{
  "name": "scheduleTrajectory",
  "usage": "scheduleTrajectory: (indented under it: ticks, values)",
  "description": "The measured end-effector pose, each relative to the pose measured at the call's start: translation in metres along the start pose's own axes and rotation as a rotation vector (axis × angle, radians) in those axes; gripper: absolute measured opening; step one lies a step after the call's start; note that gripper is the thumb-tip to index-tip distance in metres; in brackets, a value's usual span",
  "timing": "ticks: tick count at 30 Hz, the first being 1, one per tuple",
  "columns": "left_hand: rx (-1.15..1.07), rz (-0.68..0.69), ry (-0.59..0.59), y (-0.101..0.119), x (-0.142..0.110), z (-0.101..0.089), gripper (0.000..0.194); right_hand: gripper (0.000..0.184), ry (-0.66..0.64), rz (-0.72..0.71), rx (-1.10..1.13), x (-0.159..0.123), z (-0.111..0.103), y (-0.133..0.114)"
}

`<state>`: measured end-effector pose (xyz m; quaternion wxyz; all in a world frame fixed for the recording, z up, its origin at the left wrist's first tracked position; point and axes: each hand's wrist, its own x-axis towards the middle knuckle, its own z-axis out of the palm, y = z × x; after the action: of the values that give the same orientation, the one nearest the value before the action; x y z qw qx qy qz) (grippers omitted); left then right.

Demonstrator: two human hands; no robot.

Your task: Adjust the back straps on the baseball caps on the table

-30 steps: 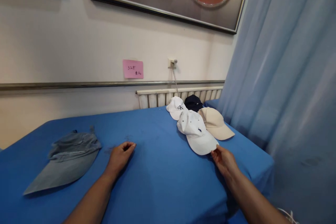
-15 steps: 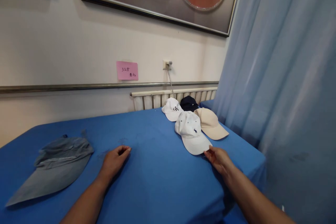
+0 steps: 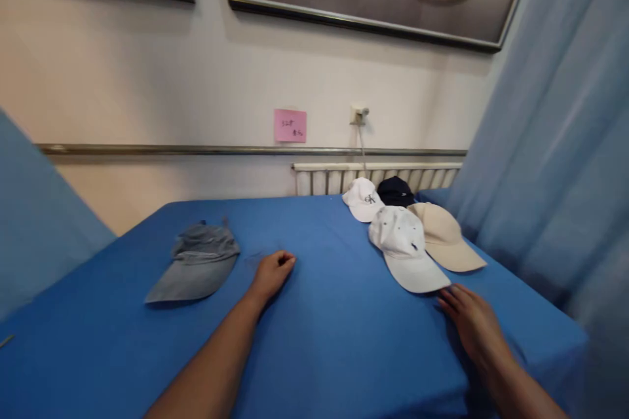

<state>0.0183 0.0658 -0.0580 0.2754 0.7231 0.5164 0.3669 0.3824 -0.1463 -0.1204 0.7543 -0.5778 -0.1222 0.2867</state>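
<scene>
My left hand (image 3: 271, 273) rests on the blue tablecloth (image 3: 324, 340) with its fingers curled under, holding nothing. A grey-blue cap (image 3: 196, 263) lies to its left, a little apart. My right hand (image 3: 472, 321) lies flat on the cloth, fingers stretched toward the brim of a white cap with a small dark logo (image 3: 405, 247), just short of it. Behind that cap sit a beige cap (image 3: 448, 237), a white cap with black letters (image 3: 363, 199) and a dark navy cap (image 3: 396, 190).
A white radiator (image 3: 344, 177) and a metal rail run along the wall behind the table. A pink note (image 3: 289, 126) and a wall socket with a cable (image 3: 360, 114) hang above. Light blue curtains (image 3: 555, 163) stand at the right, and more blue fabric at the far left.
The view has swung left and pulled back, so the caps look farther away. My right hand has slipped off the white cap's brim and lies just behind it. My left hand stays put.
</scene>
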Motion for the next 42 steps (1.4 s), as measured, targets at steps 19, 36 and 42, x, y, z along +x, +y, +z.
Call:
scheduleTrajectory:
  ticks: [19,36,42]
  values:
    - [1.010,-0.263,0.194,-0.045,0.017,-0.091,0.033,0.016,-0.820,-0.280,-0.319,-0.062,0.223,0.049]
    - [0.730,0.420,-0.337,0.013,-0.006,-0.028,0.019,0.017,-0.849,-0.368,-0.398,-0.038,0.212,0.069]
    - [0.517,0.676,-0.469,0.031,-0.017,-0.023,0.019,0.017,-0.558,-0.468,-0.234,-0.025,0.212,0.048]
